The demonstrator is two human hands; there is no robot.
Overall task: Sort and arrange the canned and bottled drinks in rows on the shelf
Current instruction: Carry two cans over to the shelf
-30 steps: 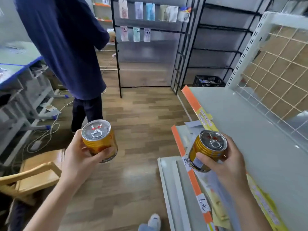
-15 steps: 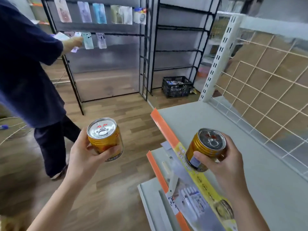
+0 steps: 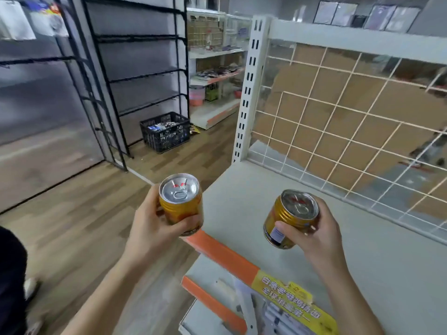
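With the left hand, grips a gold can round its side, fingers curled across the lower front, silver pull-tab lid facing up; holds it upright in the air at the left front corner of the shelf, just above the orange edge strip. With the right hand, grips a second gold can, thumb laid across its side and fingers wrapped behind; holds it tilted over the bare grey shelf board, well apart from the first. Behind the board, a white wire grid with brown cardboard at its back, set against a white slotted upright. Farther along the front edge, a yellow label with red characters. Below, a lower shelf with its own orange edge. Off to the left, wooden floor, black racks, and near them a black crate with packets inside. At the lower left edge, part of another person in dark clothing and a light shoe.
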